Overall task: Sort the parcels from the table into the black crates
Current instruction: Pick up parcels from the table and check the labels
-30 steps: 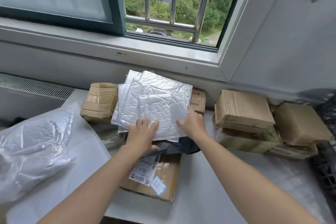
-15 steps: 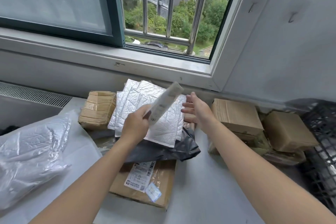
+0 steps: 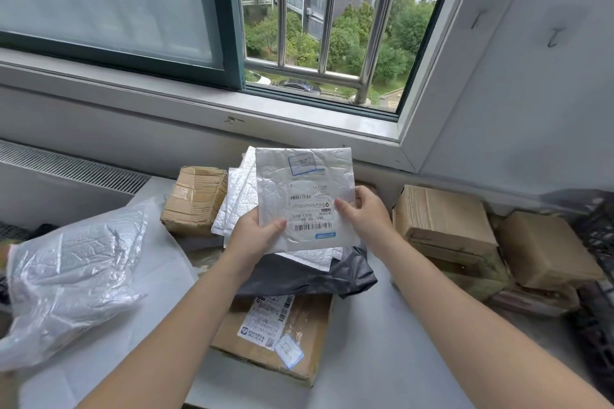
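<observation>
Head view: a silver parcel (image 3: 305, 196) is held up in the middle, label side showing, just above the pile of silver parcels (image 3: 236, 206) on the table (image 3: 382, 352). It is pinched at its lower left edge by the left hand (image 3: 254, 239), thumb on top. Its right edge is gripped by the right hand (image 3: 363, 216), fingers curled round it. The label seems to be looked at, so the step in hand is judged to be choosing a crate for this parcel. A black crate (image 3: 594, 325) is seen at 3 o'clock, partly cut off. Next, the parcel needs to be carried over the brown boxes (image 3: 442, 216) at 3 o'clock and put in that crate. Many parcels are left to be sorted.
</observation>
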Demonstrator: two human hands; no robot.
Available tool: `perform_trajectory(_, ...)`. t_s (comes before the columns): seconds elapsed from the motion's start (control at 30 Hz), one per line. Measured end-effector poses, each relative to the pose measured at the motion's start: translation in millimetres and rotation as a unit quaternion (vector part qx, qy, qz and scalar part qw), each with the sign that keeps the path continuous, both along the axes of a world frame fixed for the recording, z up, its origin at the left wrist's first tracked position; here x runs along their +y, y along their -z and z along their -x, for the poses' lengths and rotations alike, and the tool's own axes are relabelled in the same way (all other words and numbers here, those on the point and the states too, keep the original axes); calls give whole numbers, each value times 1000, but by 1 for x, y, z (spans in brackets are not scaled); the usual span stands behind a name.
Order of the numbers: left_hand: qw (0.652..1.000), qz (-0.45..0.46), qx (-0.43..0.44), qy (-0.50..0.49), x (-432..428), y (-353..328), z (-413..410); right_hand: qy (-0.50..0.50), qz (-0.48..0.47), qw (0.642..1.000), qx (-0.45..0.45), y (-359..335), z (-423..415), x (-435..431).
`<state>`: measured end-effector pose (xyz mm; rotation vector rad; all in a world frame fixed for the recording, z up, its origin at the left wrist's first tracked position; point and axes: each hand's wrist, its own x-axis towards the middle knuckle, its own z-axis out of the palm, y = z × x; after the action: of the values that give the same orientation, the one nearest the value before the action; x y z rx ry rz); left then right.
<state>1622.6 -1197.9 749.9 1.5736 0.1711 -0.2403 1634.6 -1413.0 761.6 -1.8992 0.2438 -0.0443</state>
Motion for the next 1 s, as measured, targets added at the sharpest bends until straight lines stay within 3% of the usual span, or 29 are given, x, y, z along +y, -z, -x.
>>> perform_trajectory(0.27, 999, -43, -31, -11, 0, -3, -3, -3, 17, 1000, -10, -2, -1, -1)
perform_trajectory(0.37, 997, -67, -29, -22, -1, -2, -6, -1, 117, 993, -12, 0, 0, -6)
perform_trajectory(0.43, 996, -82, -27, -23, -5, 1, -8, 12, 270, 962, -31, 6, 2, -16)
perform_trajectory(0.5, 995, -91, -28, -18, -12, 7, -8, 2, 432, 898, -80, 12, 8, -30)
perform_trajectory(0.57, 995, -97, -27, -11, -22, 12, -8, -6, 516, 850, -104, 16, 12, -49)
perform_trajectory(0.63, 995, -96, -23, -4, -33, 16, -8, 2, 566, 823, -43, 17, 14, -69)
perform_trajectory(0.73, 995, -95, -15, 4, -45, 19, -10, 10, 558, 823, 111, 17, 15, -100)
perform_trajectory(0.83, 995, -103, -9, 12, -54, 19, -10, 24, 513, 836, 195, 20, 23, -133)
perform_trajectory(0.9, 994, -105, -5, 14, -58, 20, -10, 13, 512, 832, 213, 23, 30, -147)
perform_trajectory(1.0, 990, -136, -15, 33, -64, 18, -12, 2, 515, 843, 153, 25, 33, -143)
